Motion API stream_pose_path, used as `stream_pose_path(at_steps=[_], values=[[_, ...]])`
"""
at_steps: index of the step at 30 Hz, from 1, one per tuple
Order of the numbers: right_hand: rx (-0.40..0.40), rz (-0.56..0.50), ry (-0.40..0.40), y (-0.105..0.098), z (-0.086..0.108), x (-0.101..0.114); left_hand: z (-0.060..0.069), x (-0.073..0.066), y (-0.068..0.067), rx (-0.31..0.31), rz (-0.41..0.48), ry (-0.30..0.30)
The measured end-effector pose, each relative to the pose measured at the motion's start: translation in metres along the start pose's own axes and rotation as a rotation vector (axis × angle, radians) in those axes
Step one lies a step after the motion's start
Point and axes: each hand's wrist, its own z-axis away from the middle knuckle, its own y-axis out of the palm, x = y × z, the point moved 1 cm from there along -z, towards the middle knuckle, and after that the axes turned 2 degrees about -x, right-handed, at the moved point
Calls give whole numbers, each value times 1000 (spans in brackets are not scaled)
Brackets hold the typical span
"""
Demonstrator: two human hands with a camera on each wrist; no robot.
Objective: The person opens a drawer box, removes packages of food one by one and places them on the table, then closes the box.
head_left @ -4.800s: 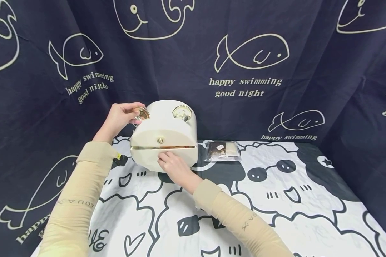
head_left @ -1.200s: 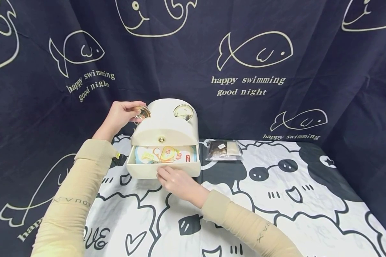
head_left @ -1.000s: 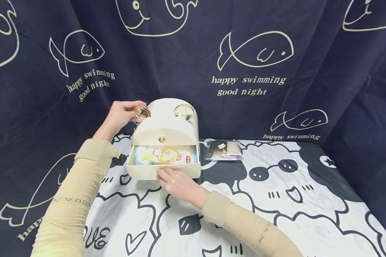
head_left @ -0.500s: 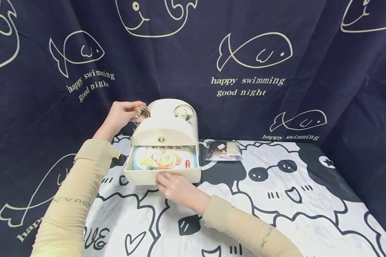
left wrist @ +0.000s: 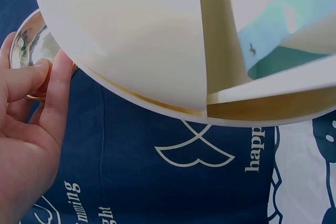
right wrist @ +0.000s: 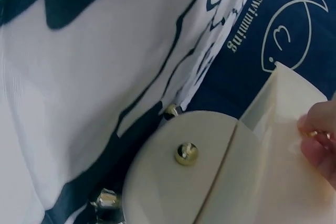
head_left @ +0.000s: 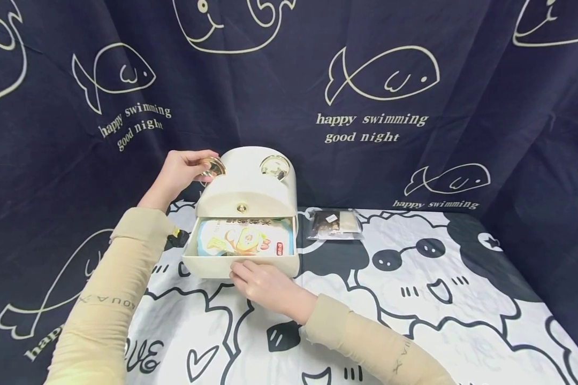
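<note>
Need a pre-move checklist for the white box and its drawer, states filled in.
1. Left hand grip: ok, pinching the gold disc on the white box.
2. Right hand grip: ok, pinching the gold knob on the drawer front.
3. Drawer pulled out: ok, printed packet visible inside.
4. Packet fully uncovered: not ok, its rear runs under the box's upper section.
5. Hand free for the packet: not ok, both occupied.
6. Drawer fully extended: cannot tell, no stop visible.
</note>
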Motion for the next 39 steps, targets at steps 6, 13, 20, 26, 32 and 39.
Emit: stream_pose_path(at_steps=[6, 13, 20, 26, 32, 39], values=[[35, -47, 17, -5, -1, -4, -1, -1, 0, 7, -13, -4], [40, -87, -29, -18, -6, -14, -2, -2, 0, 0, -15, 1], [35, -123, -37, -29, -14, -28, -2, 1, -1, 2, -4, 1], [50, -155, 17, -33, -23, -39, -1, 1, 0, 9, 18, 7], [141, -346, 133, -42, -32, -53, -1, 2, 0, 9, 16, 12], [278, -390, 198, -44, -38, -72, -2, 1, 0, 2, 8, 11]])
